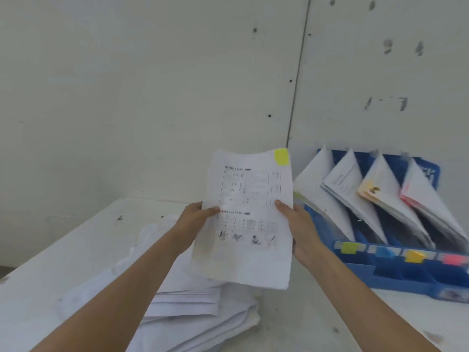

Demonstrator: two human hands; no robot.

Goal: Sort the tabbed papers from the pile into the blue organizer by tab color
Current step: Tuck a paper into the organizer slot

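2 hands (pixel 194 221) (pixel 300 226) grip yellow-tabbed paper (pixel 250 252).

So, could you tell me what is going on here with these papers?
A person is holding a printed white paper sheet with a yellow sticky tab at its top corner, left hand and right hand each pinching a side edge. It is held above the loose pile of white papers on the white table. To the right stands the blue plastic organizer, its four slots marked yellow, blue, orange and pink, each holding papers. This sheet is not yet filed.
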